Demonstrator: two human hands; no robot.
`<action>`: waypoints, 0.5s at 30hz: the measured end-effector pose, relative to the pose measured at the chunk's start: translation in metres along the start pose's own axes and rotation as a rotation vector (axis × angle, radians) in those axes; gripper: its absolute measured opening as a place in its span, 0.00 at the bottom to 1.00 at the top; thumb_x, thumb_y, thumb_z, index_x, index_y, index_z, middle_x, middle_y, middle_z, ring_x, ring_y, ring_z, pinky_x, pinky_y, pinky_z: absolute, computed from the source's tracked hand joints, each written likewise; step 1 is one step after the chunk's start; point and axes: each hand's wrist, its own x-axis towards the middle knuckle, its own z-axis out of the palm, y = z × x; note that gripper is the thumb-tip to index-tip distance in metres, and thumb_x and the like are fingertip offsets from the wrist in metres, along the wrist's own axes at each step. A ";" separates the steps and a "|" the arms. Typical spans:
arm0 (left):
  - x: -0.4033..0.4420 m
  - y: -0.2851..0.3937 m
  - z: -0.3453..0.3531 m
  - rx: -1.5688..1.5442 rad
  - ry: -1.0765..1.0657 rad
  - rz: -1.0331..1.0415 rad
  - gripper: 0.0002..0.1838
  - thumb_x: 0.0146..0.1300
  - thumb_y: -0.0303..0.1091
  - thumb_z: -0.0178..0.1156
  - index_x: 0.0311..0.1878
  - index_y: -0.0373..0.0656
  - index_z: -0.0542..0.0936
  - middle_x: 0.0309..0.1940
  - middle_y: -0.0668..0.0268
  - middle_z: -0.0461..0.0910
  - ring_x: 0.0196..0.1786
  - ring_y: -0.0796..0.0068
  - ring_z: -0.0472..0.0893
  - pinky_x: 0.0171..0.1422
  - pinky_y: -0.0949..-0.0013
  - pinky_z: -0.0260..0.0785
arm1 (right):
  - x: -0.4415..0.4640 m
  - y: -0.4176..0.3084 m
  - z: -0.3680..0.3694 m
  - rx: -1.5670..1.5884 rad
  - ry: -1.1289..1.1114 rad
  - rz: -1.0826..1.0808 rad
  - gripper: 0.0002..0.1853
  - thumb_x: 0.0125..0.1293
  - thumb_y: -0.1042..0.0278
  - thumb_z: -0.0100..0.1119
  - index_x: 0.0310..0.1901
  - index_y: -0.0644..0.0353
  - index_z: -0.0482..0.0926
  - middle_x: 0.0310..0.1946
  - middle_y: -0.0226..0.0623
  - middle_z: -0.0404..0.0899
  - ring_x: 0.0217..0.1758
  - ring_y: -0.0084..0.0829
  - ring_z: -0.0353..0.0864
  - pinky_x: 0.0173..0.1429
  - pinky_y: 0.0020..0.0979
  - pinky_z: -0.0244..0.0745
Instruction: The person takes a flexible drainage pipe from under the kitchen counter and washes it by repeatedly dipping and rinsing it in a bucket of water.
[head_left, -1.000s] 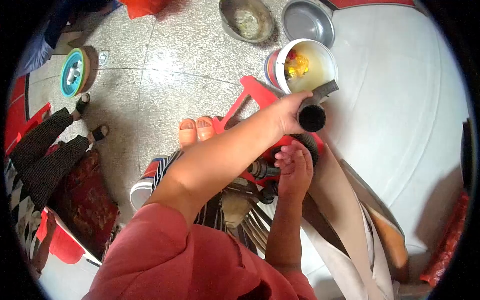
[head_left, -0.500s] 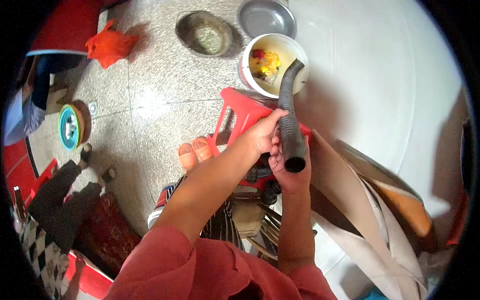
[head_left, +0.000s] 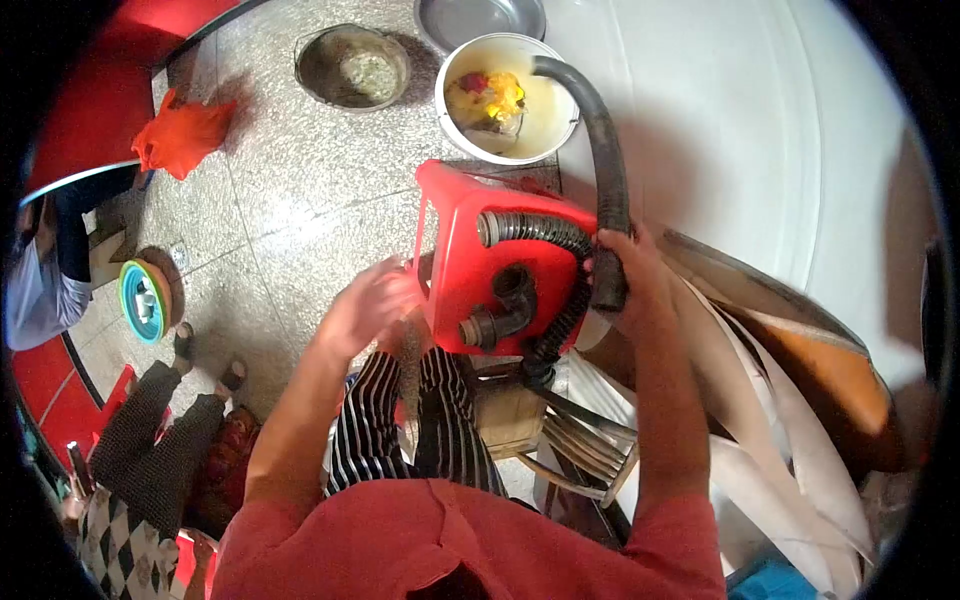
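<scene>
My right hand (head_left: 638, 275) is closed around the lower end of a black corrugated hose (head_left: 608, 165). The hose curves up and away, its far end at the rim of a white bucket (head_left: 455, 125). Motion smears my left hand (head_left: 372, 305), which is beside the left edge of a red plastic stool (head_left: 455, 270); its fingers are unclear. On the stool seat lie a ribbed black hose (head_left: 540, 228) with a pale end ring and a black elbow pipe fitting (head_left: 508, 312). Yellow and red scraps are inside the bucket.
A metal pan (head_left: 400, 85) and a grey basin (head_left: 480, 20) stand on the speckled floor. An orange bag (head_left: 180, 135) and a blue-green tub (head_left: 145, 300) are at left, near other people's legs. A wooden chair (head_left: 510, 415) and leaning pale sheets (head_left: 740, 380) are close by on the right.
My left hand has let go of the hose and moved left and down. My right hand has shifted right and up with the hose, uncovering the stool seat and the parts on it.
</scene>
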 end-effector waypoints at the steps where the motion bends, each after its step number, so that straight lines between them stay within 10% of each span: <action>1: -0.012 -0.004 -0.033 0.002 0.067 -0.043 0.26 0.64 0.47 0.49 0.62 0.46 0.63 0.50 0.60 0.73 0.49 0.67 0.75 0.51 0.69 0.67 | 0.009 -0.004 -0.003 -0.054 0.024 -0.034 0.18 0.55 0.69 0.57 0.47 0.59 0.65 0.25 0.34 0.71 0.19 0.28 0.75 0.20 0.28 0.73; 9: -0.161 -0.124 -0.304 -0.063 0.631 -0.108 0.22 0.66 0.46 0.45 0.60 0.48 0.64 0.52 0.59 0.71 0.51 0.61 0.73 0.51 0.62 0.66 | 0.128 0.019 -0.025 -0.476 -0.065 -0.233 0.27 0.49 0.75 0.61 0.54 0.62 0.67 0.32 0.39 0.77 0.27 0.31 0.76 0.32 0.33 0.73; 15: -0.235 -0.142 -0.296 -0.377 0.902 -0.135 0.19 0.63 0.42 0.52 0.54 0.45 0.69 0.41 0.61 0.74 0.41 0.64 0.75 0.48 0.58 0.69 | 0.147 0.026 -0.025 -0.517 0.029 -0.154 0.26 0.48 0.75 0.62 0.52 0.63 0.71 0.37 0.42 0.78 0.38 0.36 0.77 0.44 0.35 0.72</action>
